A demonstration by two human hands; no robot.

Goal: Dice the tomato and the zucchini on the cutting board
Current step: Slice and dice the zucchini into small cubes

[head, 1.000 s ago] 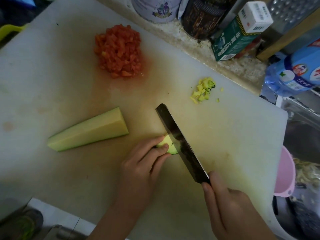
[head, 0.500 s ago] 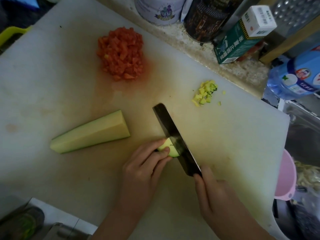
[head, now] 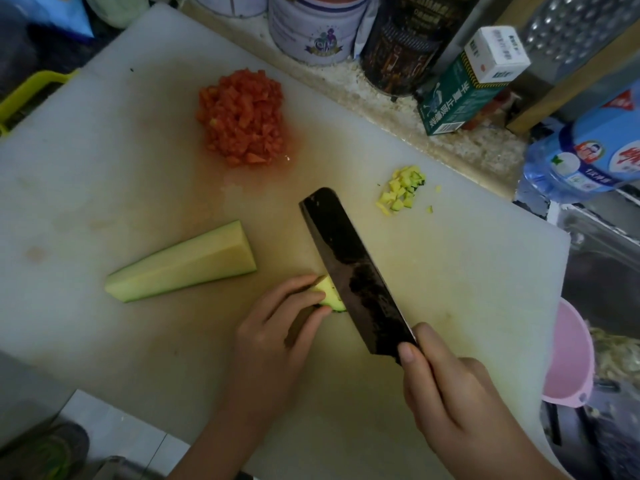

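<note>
The left hand is pinching a small zucchini piece steady at the near middle of the cutting board while the right hand, closed around the knife, is slicing beside the fingertips.

Red-orange diced tomato, pale green zucchini wedge — dark mottled knife blade, white cutting board.

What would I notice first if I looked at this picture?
Probably the big dark knife in the middle of the white cutting board, held by the right hand and cutting a small zucchini piece that the left hand steadies. Next comes the bright red pile of diced tomato at the board's far side.
</note>
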